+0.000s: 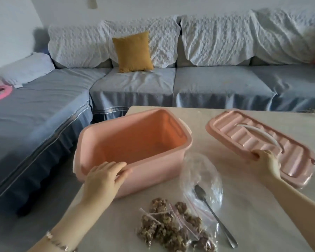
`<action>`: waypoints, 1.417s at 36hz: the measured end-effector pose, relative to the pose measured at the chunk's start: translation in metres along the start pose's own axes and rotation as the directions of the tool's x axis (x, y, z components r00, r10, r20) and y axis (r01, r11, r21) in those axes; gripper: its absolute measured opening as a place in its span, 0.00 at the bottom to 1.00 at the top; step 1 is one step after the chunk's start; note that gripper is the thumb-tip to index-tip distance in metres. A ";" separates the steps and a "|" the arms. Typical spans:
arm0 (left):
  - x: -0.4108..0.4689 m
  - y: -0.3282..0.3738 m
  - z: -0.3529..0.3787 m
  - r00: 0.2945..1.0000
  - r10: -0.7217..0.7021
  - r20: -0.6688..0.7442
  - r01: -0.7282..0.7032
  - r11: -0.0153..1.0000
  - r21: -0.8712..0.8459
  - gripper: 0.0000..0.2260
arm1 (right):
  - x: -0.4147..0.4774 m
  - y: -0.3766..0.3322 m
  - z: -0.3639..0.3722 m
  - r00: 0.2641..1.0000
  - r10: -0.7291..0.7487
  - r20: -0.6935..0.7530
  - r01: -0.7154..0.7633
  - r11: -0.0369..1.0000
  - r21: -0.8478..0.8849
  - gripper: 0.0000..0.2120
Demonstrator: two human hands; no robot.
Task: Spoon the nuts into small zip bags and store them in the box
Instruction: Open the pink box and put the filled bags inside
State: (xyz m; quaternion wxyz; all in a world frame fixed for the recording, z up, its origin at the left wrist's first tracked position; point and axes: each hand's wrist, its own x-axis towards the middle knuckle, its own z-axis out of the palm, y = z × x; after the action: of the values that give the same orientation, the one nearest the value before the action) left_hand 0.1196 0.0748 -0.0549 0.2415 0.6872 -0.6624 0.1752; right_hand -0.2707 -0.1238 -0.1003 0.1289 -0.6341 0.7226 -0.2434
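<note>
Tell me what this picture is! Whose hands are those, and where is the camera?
There is no machine here. A person wears a camera on their head, so you see what they see: their own two hands from above. In front of them is a table, and behind it a sofa. The left hand rests on the near rim of an open pink box, which looks empty inside. The right hand curls its fingers round the edge of the box's lid. Nearer to you lie small zip bags already filled with nuts, a metal spoon, and a bigger clear bag under the spoon's bowl. The small bags probably go into the box next.
</note>
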 end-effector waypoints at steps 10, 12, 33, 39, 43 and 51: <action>0.002 -0.002 0.001 0.995 0.056 -0.082 -0.056 0.998 0.003 0.30 | -0.035 0.016 0.030 0.992 0.085 0.093 -0.084 0.996 -0.023 0.16; -0.004 0.004 0.004 0.988 0.086 -0.126 -0.086 0.996 0.007 0.23 | -0.054 -0.008 0.025 0.998 -0.054 0.042 0.050 0.996 0.080 0.17; -0.060 0.034 0.056 0.956 0.179 0.234 -0.100 0.944 -0.315 0.12 | -0.175 -0.125 0.058 0.708 -0.211 0.675 0.339 0.939 -0.063 0.13; -0.056 0.026 0.025 0.976 0.105 0.190 -0.055 0.966 -0.252 0.05 | -0.178 -0.125 0.065 0.717 -0.216 0.663 0.244 0.968 0.053 0.15; -0.051 0.024 -0.005 0.985 0.119 0.123 -0.085 0.964 -0.253 0.11 | -0.181 -0.129 0.059 0.734 -0.223 0.642 0.206 0.973 0.102 0.14; -0.001 0.018 -0.076 0.990 0.011 -0.143 -0.068 0.913 -0.403 0.09 | -0.167 -0.166 -0.013 0.785 -0.432 0.443 0.289 0.889 0.354 0.12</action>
State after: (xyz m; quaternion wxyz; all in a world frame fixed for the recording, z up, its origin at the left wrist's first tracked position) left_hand 0.1073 0.1177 0.0087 0.4207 0.5945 -0.6799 0.0853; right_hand -0.1081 0.0294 -0.0238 0.3506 -0.7794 0.4864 -0.1819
